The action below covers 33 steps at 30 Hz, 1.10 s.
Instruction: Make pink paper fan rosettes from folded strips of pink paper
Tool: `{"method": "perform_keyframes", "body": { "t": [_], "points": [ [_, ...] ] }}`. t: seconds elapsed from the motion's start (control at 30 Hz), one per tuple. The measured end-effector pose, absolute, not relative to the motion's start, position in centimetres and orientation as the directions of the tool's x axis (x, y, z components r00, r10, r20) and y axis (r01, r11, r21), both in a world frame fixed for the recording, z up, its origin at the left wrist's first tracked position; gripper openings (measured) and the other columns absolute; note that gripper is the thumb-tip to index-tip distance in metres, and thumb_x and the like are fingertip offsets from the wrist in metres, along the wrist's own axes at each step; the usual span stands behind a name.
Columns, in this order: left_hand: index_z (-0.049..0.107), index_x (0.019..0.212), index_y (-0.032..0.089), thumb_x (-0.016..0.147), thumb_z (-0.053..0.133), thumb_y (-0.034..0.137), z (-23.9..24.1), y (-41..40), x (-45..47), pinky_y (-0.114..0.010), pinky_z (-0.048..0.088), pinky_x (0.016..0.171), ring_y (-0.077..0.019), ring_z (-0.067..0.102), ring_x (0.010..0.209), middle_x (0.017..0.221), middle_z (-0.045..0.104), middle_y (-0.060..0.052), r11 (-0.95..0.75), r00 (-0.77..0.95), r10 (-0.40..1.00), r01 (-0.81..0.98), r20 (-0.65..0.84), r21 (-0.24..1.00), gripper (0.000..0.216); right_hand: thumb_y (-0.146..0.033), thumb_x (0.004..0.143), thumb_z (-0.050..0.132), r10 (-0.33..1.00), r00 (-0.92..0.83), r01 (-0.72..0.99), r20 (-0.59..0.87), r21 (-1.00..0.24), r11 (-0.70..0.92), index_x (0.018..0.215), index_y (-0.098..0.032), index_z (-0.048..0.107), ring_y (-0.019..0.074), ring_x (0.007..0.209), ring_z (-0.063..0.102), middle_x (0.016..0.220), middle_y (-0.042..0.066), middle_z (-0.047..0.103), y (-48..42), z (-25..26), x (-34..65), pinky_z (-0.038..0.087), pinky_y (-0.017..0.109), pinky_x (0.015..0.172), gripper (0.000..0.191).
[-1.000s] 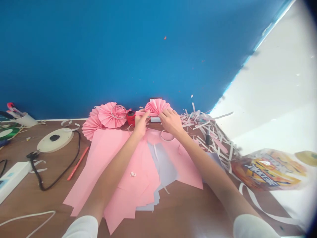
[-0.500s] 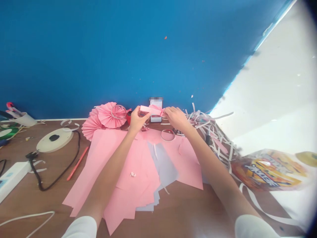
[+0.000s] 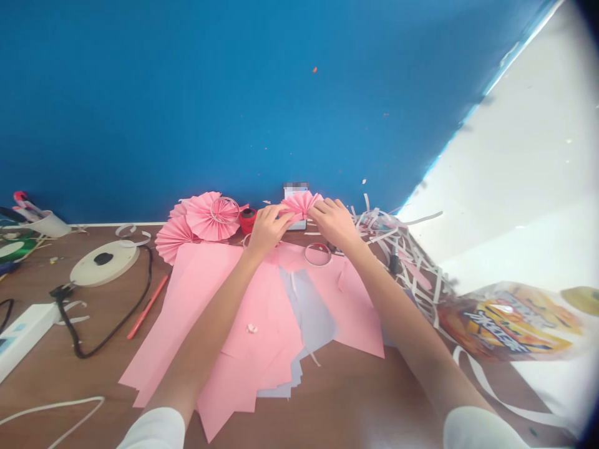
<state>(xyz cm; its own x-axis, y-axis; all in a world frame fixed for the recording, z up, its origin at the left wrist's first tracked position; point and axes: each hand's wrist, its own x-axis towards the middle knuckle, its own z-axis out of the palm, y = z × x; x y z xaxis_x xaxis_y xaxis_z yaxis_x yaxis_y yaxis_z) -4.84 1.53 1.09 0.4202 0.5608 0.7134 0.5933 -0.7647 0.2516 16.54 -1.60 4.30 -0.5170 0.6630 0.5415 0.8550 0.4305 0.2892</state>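
Both my hands meet at the far edge of the wooden table, against the blue wall. My left hand and my right hand each pinch a side of a pleated pink paper fan, which is spread open a little between them. Under my forearms lies a loose stack of pink paper sheets with a white sheet in it. A clear tape ring rests just below my right hand.
Finished pink paper rosettes lean on the wall at left, beside a red tape roll. White paper strips pile up at right. A snack bag, a round white device with a black cable, a red pencil and a power strip lie around.
The pleated pink paper went from a spread fan to a folded bar held up, and now fans out again between my hands, slightly lower.
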Motion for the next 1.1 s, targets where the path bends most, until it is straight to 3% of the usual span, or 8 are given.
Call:
{"method": "perform_keyframes", "body": {
  "t": [0.17,0.5,0.73,1.1],
  "points": [
    [0.067,0.101,0.025,0.091,0.048,0.037,-0.2,0.8,-3.6,-0.040,0.032,0.090,-0.0268,0.052,0.103,0.107,0.064,-0.011,-0.729,0.301,0.585,0.603,0.753,0.325,0.025,-0.011,0.089,0.042,0.659,-0.483,0.875,0.577,0.288,0.389,0.090,-0.017,0.058,0.0236,0.085,0.043,0.090,0.010,0.059,-1.5,3.8,16.1,0.023,0.035,0.071,0.016],
    [0.062,0.093,0.019,0.094,0.040,0.036,-1.9,-0.1,-2.0,-0.038,0.034,0.083,-0.0269,0.052,0.093,0.092,0.061,-0.013,-0.603,0.215,0.648,0.731,0.731,0.320,0.029,-0.013,0.088,0.044,0.663,-0.410,0.910,0.627,0.226,0.348,0.090,-0.015,0.057,0.0249,0.087,0.043,0.090,0.011,0.059,-1.1,1.4,14.6,0.024,0.035,0.072,0.014],
    [0.060,0.092,0.019,0.094,0.041,0.033,-2.7,0.0,-1.6,-0.036,0.034,0.082,-0.0256,0.053,0.090,0.090,0.060,-0.012,-0.563,0.182,0.708,0.730,0.682,0.389,0.023,-0.029,0.096,0.039,0.684,-0.383,0.917,0.621,0.168,0.361,0.091,-0.014,0.058,0.0247,0.088,0.045,0.089,0.012,0.060,-0.6,-0.4,14.2,0.026,0.034,0.073,0.025],
    [0.059,0.088,0.016,0.095,0.035,0.029,-3.1,-0.7,-0.9,-0.038,0.036,0.081,-0.0281,0.054,0.091,0.087,0.060,-0.013,-0.552,0.246,0.699,0.783,0.671,0.288,0.028,-0.014,0.092,0.040,0.688,-0.346,0.936,0.638,0.181,0.302,0.087,-0.015,0.058,0.0230,0.080,0.045,0.085,0.010,0.060,-0.4,-2.0,13.9,0.025,0.035,0.072,0.019]
  ]
}}
